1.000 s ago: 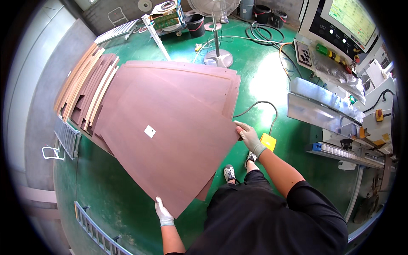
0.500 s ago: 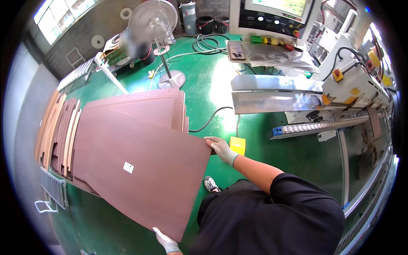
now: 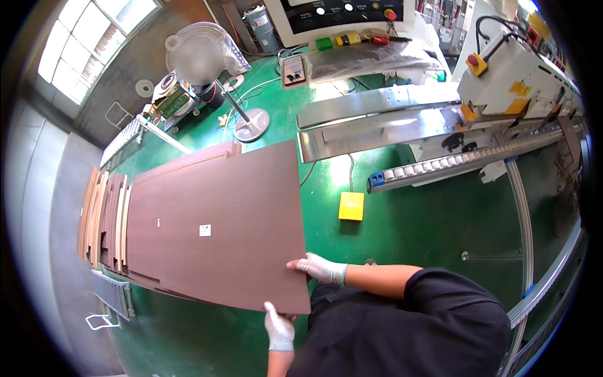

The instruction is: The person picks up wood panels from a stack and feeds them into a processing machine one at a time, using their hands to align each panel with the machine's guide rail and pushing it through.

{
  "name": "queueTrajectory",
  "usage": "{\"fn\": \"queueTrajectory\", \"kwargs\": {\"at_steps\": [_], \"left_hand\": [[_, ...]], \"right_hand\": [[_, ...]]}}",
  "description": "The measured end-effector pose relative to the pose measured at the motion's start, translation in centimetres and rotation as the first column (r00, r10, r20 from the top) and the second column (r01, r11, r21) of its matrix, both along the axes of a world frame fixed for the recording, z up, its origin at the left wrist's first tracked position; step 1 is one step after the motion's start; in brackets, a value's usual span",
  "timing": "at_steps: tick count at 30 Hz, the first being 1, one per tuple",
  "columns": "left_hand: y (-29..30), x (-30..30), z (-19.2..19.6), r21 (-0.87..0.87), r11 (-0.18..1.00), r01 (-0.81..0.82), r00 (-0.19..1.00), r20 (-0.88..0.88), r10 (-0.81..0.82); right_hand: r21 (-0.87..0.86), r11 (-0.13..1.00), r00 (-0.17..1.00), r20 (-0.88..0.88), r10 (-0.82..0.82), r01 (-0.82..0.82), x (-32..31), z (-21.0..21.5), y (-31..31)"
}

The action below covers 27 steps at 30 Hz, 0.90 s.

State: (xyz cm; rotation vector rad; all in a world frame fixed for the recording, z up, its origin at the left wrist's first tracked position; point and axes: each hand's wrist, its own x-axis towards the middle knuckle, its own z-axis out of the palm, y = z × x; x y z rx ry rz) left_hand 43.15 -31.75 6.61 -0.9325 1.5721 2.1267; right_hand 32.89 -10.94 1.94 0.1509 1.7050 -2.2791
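Observation:
A large brown board (image 3: 251, 226) with a small white label lies across a stack of similar brown panels (image 3: 182, 164). Its near right corner reaches out toward my body. My right hand (image 3: 319, 268), in a white glove, grips the board's right edge, thumb on top and fingers hidden beneath. Closed on the near edge, close to the same corner, is my left hand (image 3: 279, 327), also gloved, with its thumb over the top face. Both hands hold the one board.
Narrow boards (image 3: 94, 217) stand at the stack's left end. A yellow foot-pedal box (image 3: 351, 206) sits on the green floor to the right. Beyond are metal machine rails (image 3: 377, 129), a roller track (image 3: 440, 164) and a standing fan (image 3: 252, 125). A small trolley (image 3: 113, 295) is at lower left.
The board has swung round, its far right corner moving farther away and its near corner rising in view. My right hand slid nearer along the edge; my left hand moved right and forward.

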Motion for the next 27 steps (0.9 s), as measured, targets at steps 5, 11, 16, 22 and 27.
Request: {"fn": "queueTrajectory", "kwargs": {"at_steps": [5,11,16,22,27], "left_hand": [[4.7,1.2,-3.9,0.241,0.97,0.033,0.998,0.053,-0.047],[-0.7,-4.5,-5.3,0.223,0.933,-0.282,0.957,-0.008,0.291],[-2.6,-8.3,-1.4,0.352,0.842,-0.409,0.912,0.136,0.387],[-3.6,-8.7,-5.2,0.523,0.817,-0.242,0.969,0.165,0.182],[-1.8,-5.5,-5.2,0.534,0.839,-0.107,0.98,0.199,-0.001]], "right_hand": [[-0.121,0.993,0.987,0.156,0.021,-0.002,2.4,-2.1,8.6],[0.006,0.964,0.915,0.312,-0.254,0.266,8.0,-1.9,19.8],[0.107,0.81,0.77,0.261,-0.583,0.577,13.9,-2.3,26.7],[0.246,0.712,0.712,0.107,-0.694,0.657,18.2,-0.1,31.2],[0.239,0.664,0.618,0.247,-0.747,0.708,25.4,0.3,33.5]]}}
